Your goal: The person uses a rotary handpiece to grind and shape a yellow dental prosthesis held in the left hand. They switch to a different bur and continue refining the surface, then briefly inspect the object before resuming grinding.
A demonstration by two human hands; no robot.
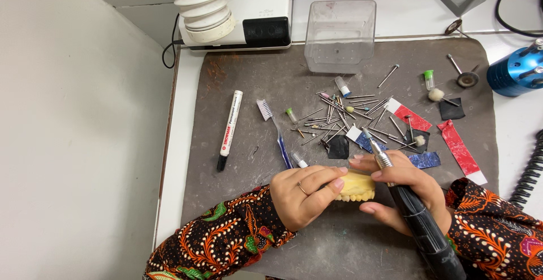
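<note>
Beyond both hands, loose burs (339, 116) and a toothbrush (274, 130) litter the mat (237, 76).

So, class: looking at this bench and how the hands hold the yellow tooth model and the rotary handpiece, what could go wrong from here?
1. The left hand grips the yellow tooth model with fingertips close to the handpiece; a slip might nick them.
2. Loose burs lie scattered beyond the right hand; a sleeve might sweep them off the mat.

white marker (229, 130) label, mat's (237, 212) left side
</note>
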